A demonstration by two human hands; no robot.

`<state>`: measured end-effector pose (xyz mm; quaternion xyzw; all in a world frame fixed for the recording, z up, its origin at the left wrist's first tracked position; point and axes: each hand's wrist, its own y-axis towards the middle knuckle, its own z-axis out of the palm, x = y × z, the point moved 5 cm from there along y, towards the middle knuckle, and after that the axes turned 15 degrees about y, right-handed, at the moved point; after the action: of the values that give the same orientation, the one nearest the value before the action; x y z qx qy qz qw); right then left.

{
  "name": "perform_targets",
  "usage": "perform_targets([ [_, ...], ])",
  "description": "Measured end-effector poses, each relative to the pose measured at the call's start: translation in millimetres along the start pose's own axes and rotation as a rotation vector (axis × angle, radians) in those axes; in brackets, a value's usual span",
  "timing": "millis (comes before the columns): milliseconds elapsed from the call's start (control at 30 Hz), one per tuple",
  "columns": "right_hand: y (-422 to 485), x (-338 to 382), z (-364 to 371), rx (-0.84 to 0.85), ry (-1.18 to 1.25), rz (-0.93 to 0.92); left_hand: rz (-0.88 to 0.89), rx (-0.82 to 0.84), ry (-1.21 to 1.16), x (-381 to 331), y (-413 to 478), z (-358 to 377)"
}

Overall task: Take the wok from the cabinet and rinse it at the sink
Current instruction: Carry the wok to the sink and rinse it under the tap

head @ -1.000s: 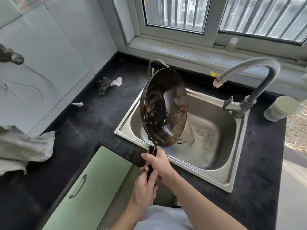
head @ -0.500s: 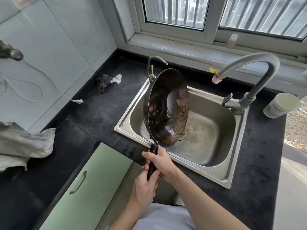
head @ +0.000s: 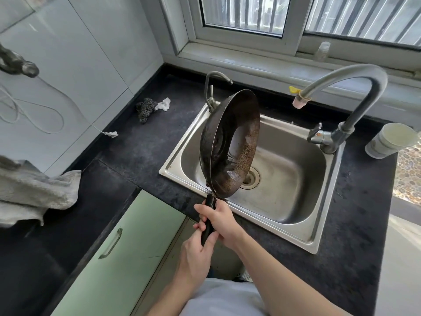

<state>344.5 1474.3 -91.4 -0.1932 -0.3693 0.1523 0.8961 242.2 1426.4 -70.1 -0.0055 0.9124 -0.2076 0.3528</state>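
The black stone countertop (head: 141,156) is seen to carry the rectangular stainless-steel sink (head: 296,179), whose basin looks wet around the drain, although no water is seen leaving the tall grey gooseneck tap (head: 355,87). The round, dark, rust-speckled metal wok (head: 230,144) is held above the left part of the basin, tipped nearly on edge with its hollow turned toward the drain. Its slim black handle (head: 208,215) is gripped by both hands: the right hand (head: 222,221) is wrapped fully around the upper part, and the left hand (head: 197,255) is closed around the lower end. Fetching from the cabinet is therefore judged done. The rinse appears to be at its draining stage; whether more rinsing is needed cannot be told, since brown specks are seen inside.
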Motion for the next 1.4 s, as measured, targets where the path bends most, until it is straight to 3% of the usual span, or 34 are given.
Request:
perform_targets([
  [400,-3,-3,0,0.026,0.066,0.018,0.076,-0.067,0.139,-7,-4,-5],
  [1400,-7,-11,-2,0.058,0.102,0.053,0.034,-0.086,0.230,-12,-13,-7],
])
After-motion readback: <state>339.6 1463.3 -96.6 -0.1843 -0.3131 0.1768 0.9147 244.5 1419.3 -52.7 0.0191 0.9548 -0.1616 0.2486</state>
